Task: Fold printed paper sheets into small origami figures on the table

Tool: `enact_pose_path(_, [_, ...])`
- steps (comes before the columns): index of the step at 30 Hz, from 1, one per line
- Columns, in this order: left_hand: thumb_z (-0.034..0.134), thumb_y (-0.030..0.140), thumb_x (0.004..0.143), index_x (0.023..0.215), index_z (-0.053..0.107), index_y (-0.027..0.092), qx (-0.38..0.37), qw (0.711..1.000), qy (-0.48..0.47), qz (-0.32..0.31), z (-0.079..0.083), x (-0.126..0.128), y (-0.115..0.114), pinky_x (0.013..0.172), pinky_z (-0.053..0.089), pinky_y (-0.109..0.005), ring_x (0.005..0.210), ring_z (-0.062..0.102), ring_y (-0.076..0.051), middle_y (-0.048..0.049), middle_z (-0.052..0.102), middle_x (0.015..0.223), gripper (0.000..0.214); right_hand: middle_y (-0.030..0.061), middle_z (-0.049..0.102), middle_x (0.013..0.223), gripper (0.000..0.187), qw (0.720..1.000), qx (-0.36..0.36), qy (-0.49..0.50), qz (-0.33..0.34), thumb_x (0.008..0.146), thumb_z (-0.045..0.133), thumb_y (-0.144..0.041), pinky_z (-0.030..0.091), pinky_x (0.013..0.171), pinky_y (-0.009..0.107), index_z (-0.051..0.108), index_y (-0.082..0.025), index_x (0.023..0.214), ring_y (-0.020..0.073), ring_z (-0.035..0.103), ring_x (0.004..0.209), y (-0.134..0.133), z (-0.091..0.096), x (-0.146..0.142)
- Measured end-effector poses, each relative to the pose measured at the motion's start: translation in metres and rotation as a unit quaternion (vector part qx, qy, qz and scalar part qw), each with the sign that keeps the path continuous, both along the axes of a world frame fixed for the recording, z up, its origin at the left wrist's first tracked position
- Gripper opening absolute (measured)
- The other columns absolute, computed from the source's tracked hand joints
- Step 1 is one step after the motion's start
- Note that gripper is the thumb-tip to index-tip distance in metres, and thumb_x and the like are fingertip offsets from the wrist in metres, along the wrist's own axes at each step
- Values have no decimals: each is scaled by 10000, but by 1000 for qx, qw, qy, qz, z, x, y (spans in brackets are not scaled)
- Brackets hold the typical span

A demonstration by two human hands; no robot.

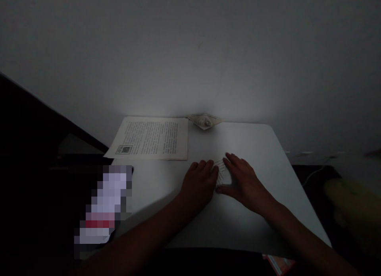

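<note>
White table [253, 143], set against a grey wall [190, 61], dim light; all places given from the table.

Item: pixelated object [104, 206], pale with a red band, beside the table's left edge; its identity cannot be told.

Item: printed sheets [154, 139], a flat stack with lines of text and a square code near one corner, at the table's far left corner.

Item: left hand [199, 182], near the table's middle, palm down, fingers curled and close together, knuckles up, against the left side of the folded paper; whether it pinches the paper cannot be told, the thumb being hidden.

Item: folded paper form [205, 121], pointed at both ends, hollowed, at the middle of the table's far edge; contents of the hollow unclear.

Item: folded paper [221, 173], small, printed, lying near the table's middle, between the two hands, partly covered.

Item: right hand [245, 182], right of the table's middle, thumb and forefinger spread apart, their tips at the folded paper, one at its far side, one at its near side.

Item: red-and-white object [279, 264], below the table's near edge, partly hidden.

Item: yellowish object [351, 200], blurred, off the table's right edge.
</note>
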State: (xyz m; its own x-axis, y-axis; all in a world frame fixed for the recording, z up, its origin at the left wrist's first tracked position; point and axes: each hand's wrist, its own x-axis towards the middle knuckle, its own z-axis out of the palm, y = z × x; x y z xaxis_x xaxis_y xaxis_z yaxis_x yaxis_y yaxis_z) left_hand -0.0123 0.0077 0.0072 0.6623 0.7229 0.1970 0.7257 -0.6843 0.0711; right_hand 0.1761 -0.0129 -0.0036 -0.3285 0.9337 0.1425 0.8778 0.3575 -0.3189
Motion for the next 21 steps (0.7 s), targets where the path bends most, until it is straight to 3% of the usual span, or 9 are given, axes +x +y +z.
enact_pose_path(7, [545, 283, 858, 1321, 450, 194, -3, 1000, -6, -5, -6, 2, 2, 847, 421, -413, 1047, 502, -295, -156, 516, 1245, 481, 174, 387, 1432, 777, 999, -24, -37, 7, 679, 709, -544, 327, 1037, 518, 475, -226, 1349, 349, 353, 1311, 8, 19, -4])
enact_pose_path(12, [576, 305, 840, 1283, 492, 202, -16, 1000, -18, 5, -4, 1, 6, 818, 436, -421, 1007, 507, -296, -142, 531, 1203, 462, 170, 401, 1409, 819, 997, -43, -56, 3, 640, 730, -565, 337, 1021, 506, 469, -265, 1356, 353, 368, 1292, 12, 25, -6])
enact_pose_path(21, [514, 129, 842, 1055, 604, 122, -27, 997, -69, -6, -6, -12, 16, 809, 464, -382, 907, 517, -241, -102, 601, 1044, 232, 140, 416, 1397, 898, 999, -23, -38, -9, 533, 753, -634, 348, 999, 521, 497, -299, 1327, 359, 375, 1272, 14, 19, -5])
